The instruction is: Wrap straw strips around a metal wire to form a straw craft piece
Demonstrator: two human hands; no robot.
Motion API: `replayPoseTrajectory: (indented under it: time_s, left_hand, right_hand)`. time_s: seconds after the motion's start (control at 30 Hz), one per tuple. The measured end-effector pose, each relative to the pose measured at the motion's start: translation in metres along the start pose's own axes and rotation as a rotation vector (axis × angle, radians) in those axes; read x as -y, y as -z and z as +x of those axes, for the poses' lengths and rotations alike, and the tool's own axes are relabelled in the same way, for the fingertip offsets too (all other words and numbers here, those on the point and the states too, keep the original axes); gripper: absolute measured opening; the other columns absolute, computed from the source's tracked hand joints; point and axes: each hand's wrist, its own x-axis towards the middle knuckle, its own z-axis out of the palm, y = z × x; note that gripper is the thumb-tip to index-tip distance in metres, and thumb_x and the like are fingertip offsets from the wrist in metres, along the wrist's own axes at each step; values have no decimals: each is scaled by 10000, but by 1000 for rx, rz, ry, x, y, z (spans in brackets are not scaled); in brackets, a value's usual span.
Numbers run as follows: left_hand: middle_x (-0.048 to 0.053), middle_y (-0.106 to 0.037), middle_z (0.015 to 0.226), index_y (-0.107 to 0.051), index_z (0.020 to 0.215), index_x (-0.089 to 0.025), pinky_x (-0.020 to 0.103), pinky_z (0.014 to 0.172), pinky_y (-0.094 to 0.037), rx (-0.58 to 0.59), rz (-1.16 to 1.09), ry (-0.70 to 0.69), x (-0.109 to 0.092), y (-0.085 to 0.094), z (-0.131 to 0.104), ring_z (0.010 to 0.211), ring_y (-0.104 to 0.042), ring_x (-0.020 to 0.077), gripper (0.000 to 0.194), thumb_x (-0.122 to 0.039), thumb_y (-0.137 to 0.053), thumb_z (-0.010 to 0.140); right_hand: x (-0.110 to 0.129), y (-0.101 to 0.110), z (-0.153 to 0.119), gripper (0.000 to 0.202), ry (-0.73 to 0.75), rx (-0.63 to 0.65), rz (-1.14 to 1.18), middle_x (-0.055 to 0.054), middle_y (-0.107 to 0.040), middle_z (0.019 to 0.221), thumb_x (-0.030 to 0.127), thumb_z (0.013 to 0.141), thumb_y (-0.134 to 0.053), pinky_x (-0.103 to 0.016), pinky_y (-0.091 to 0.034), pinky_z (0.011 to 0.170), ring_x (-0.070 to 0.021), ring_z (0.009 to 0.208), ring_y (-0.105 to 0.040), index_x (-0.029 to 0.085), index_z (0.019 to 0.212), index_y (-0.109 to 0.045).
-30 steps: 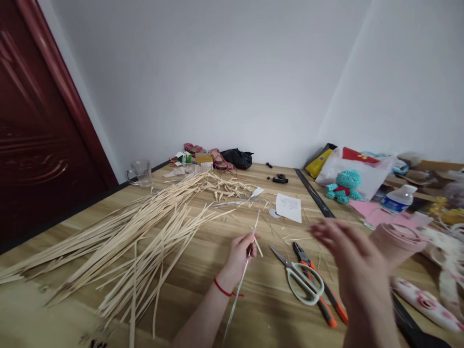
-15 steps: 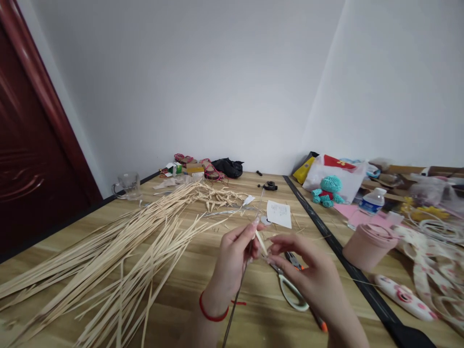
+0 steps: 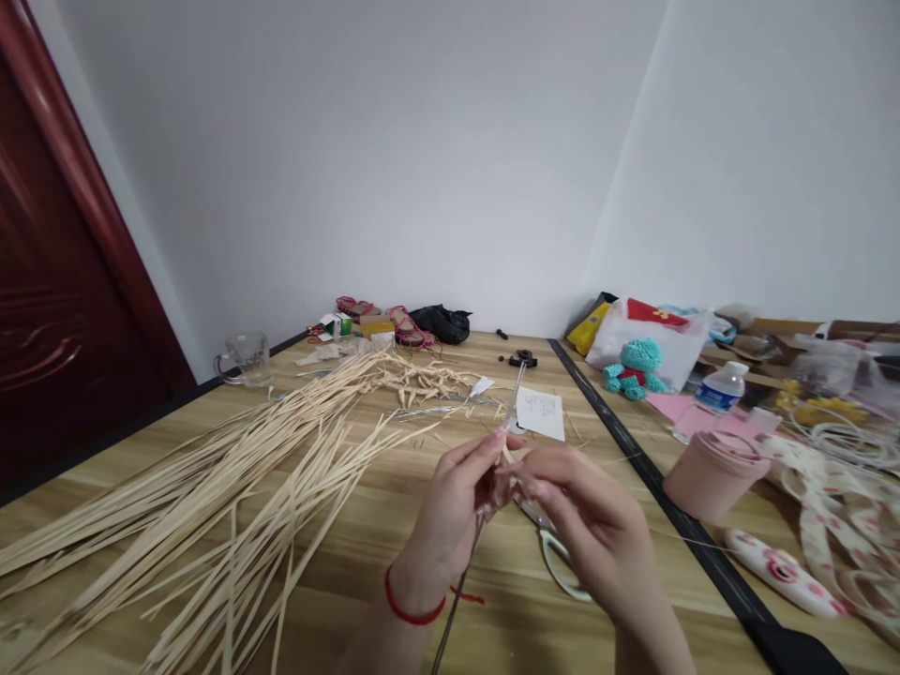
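Observation:
Thin metal rods [image 3: 456, 614] run up through my left hand [image 3: 454, 502], whose fingers are closed around them and a pale strip. A red string bracelet [image 3: 414, 614] circles the left wrist. My right hand [image 3: 591, 511] touches the left fingertips, its thumb and forefinger pinched on the pale strip [image 3: 507, 457]. The strip's lower part is hidden by the fingers. White-handled scissors [image 3: 562, 570] lie under the right hand, partly covered. Long pale strips [image 3: 232, 469] are spread in bundles to the left.
A glass mug [image 3: 246, 359] stands at the back left. Behind the hands lies a white note [image 3: 540, 413]. To the right are a pink roll [image 3: 715, 476], a water bottle [image 3: 721, 389], a turquoise crocheted toy [image 3: 637, 367] and a patterned ribbon [image 3: 830, 506].
My right hand has moved left against my left fingers and closed on the pale strip. The orange-tipped tool beneath it is now hidden.

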Motion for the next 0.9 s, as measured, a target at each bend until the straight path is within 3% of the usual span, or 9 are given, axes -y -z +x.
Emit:
replayPoseTrajectory:
  time_s: [0.13,0.3,0.5,0.7,0.8,0.9]
  left_hand:
    - [-34,-444,494,-636,681,-127,195,487,-330,52,-36,-26,2,2,1,455,-369,55,264,-384,-694,691]
    - [-32,-460,492,-589,618,-129,176,427,-257,3,1,-26,1,1,-2,438,-372,50,289,-388,-700,682]
    - [2,-527,622,-680,840,-101,163,469,-291,21,10,4,0,0,-4,494,-417,39,288,-364,-677,722]
    - [-8,-512,594,-688,824,-103,154,458,-270,5,19,-6,1,3,-3,475,-399,24,274,-357,-685,720]
    - [-15,-502,586,-682,809,-112,160,447,-254,16,29,-26,-1,1,-3,474,-392,27,261,-357,-683,721]
    - [-33,-455,518,-677,794,-106,177,421,-207,19,73,-62,-2,0,-4,441,-350,31,273,-372,-651,744]
  right_hand:
    - [-1,-1,-1,293,-8,-3,48,-71,-642,1033,178,893,-442,-326,-508,770,-204,925,-607,266,1134,-585]
    - [4,-7,1,343,25,-18,-1,-93,-607,1035,164,853,-510,-341,-505,759,-209,914,-583,245,1182,-564]
    - [0,-10,2,183,58,-108,-53,-46,-559,841,182,803,-605,-301,-495,636,-164,730,-558,245,955,-684]
    - [-5,-13,0,162,108,-221,-117,-48,-486,869,205,806,-620,-310,-482,642,-166,770,-530,285,904,-720]
    - [-5,-16,0,141,92,-200,-43,-70,-566,930,204,820,-601,-357,-493,720,-198,846,-569,262,878,-715]
    - [-7,-22,0,140,60,-195,60,-57,-657,838,169,838,-567,-348,-499,695,-203,818,-605,229,868,-690]
